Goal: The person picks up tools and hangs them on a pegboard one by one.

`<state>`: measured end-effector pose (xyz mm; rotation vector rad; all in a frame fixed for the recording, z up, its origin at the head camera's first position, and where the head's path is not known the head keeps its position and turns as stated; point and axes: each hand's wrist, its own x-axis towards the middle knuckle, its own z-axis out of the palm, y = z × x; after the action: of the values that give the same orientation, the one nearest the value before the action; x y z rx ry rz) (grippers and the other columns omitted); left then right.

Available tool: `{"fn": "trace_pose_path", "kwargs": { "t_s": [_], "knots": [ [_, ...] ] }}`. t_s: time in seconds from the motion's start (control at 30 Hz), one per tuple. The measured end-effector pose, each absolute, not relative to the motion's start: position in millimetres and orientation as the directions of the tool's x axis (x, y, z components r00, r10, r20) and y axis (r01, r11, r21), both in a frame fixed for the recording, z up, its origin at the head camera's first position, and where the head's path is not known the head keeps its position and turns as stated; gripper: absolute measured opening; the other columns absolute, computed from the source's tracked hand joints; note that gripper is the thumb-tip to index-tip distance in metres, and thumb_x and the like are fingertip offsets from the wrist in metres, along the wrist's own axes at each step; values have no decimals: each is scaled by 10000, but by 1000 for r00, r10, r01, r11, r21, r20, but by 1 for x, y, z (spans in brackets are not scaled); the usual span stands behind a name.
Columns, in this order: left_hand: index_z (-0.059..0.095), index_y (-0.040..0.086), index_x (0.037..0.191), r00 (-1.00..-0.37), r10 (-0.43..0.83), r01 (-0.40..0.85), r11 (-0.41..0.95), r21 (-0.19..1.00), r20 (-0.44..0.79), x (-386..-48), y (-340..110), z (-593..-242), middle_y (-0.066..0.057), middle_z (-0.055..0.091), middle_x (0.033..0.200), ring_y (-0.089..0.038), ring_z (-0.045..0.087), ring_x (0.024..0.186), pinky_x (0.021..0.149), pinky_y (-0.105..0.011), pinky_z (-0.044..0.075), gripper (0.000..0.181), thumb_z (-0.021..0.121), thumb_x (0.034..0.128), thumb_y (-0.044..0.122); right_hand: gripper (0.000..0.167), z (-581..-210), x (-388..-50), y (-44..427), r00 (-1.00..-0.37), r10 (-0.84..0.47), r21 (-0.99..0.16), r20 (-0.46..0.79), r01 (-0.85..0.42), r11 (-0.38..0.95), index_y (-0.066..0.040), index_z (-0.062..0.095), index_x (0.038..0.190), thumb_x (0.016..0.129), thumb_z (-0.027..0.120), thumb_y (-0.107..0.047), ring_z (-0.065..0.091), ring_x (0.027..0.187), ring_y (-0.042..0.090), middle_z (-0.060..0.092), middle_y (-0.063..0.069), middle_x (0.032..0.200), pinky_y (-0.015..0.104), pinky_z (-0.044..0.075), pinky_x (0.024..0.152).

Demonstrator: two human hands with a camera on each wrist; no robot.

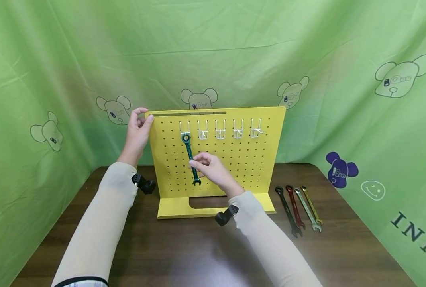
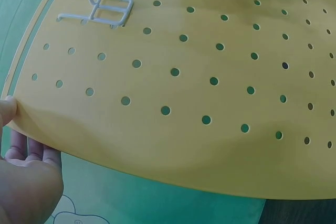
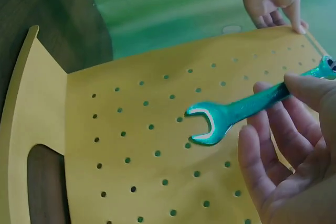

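Observation:
A yellow pegboard (image 1: 213, 175) stands upright on the table, with a row of white wire hooks (image 1: 220, 131) near its top. My left hand (image 1: 137, 133) grips the board's upper left corner, thumb in front and fingers behind, as the left wrist view shows. Between thumb and fingers, my right hand (image 1: 214, 169) pinches the shank of a green combination wrench (image 3: 247, 106). The wrench's ring end is up at the leftmost hook (image 2: 107, 9), its open end pointing down. In the left wrist view the hook's prong meets the ring; whether it passes through is hard to tell.
Right of the board, a black wrench (image 1: 288, 211), a red wrench (image 1: 295, 207), a silver wrench (image 1: 307, 209) and a yellow wrench (image 1: 311, 204) lie side by side on the brown table (image 1: 184, 255). A green printed curtain (image 1: 213, 52) hangs behind and around the table.

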<state>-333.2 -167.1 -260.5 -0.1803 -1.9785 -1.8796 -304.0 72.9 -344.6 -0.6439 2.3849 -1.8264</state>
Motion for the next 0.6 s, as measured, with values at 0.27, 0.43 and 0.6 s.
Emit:
{"fn": "trace_pose_path", "kwargs": {
  "t_s": [0.27,0.43,0.6],
  "knots": [
    [455,150,1322,-913,-174,360,81,929,369,-333,-167,-260,-31,492,976,-148,500,873,792,-299,449,283,529,1055,207,364,-350,-308,64,-920,-348,-943,179,-262,207,-31,585,1274,1003,639,-267,622,1061,245,668,99,1161,380,511,937],
    [456,151,1323,-914,-173,358,78,930,366,-333,-167,-260,-33,494,979,-148,504,874,792,-295,457,285,530,1054,209,421,-350,-308,65,-914,-365,-947,175,-258,190,-43,549,1328,1000,640,-292,602,1131,261,626,113,1226,390,495,978],
    [458,149,1323,-914,-175,359,77,930,367,-333,-167,-260,-36,499,975,-149,505,868,782,-290,458,288,536,1052,206,457,-351,-308,68,-909,-381,-955,170,-248,164,-51,519,1370,1009,620,-312,575,1185,300,577,144,1302,423,467,1019]
  ]
}}
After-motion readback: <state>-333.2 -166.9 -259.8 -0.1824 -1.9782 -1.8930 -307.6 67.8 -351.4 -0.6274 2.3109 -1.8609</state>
